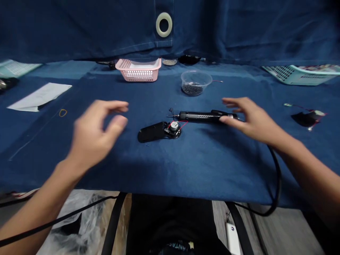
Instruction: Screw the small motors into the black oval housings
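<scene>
A black plastic shell [152, 131] with a small silver motor [174, 125] and red wires lies in the middle of the blue cloth. Just behind it lies a black electric screwdriver [202, 116], tip pointing left, its cable running off the table's front edge. My right hand [251, 118] hovers over the screwdriver's rear end, fingers spread, thumb touching or nearly touching it. My left hand [97, 132] floats above the cloth left of the shell, fingers loosely curled and apart, holding nothing.
A clear cup [196, 82] of small dark screws stands behind the screwdriver. A pink basket [139, 69] sits at the back, a teal basket [302, 74] at far right. Another black part with wires [306, 117] lies right. White paper [39, 95] and a rubber band [63, 113] lie left.
</scene>
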